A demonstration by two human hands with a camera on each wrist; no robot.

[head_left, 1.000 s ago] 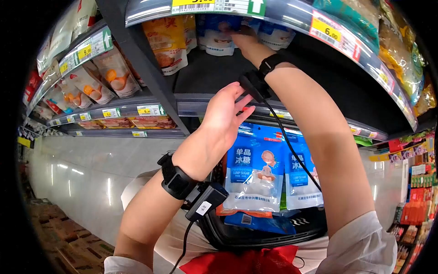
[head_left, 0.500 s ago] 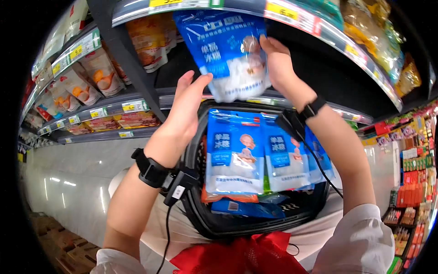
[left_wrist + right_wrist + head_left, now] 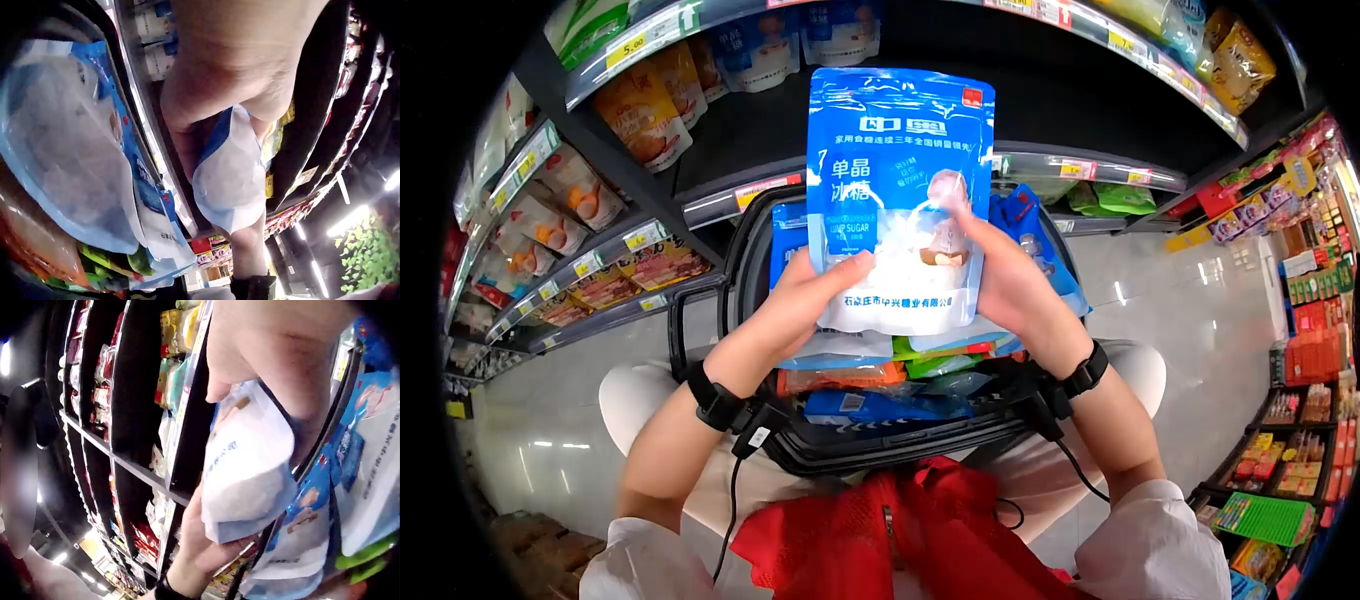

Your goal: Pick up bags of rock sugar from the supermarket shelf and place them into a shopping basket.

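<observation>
Fingers: both sets are curled round the lower half of the sugar pouch (image 3: 895,170). The left hand (image 3: 800,305) has its thumb across the front by the left edge. The right hand (image 3: 1012,285) has its thumb on the front by the right edge, with the other fingers behind.
Pouch place: upright in the air, over the black basket (image 3: 735,270) and nearer than the shelf (image 3: 700,205).
Basket: other blue pouches (image 3: 1040,235) and orange and green packs stand in it, just below the held one.
Weight: likely moderate — the lumps sag to the bottom, and the top half looks flat and floppy.
Surface: glossy film, probably slick.
Contents: hard lumps that could crack if dropped.
Best hold: low on both side edges, where the filled part feels firm — held by the top seal it would swing.
</observation>
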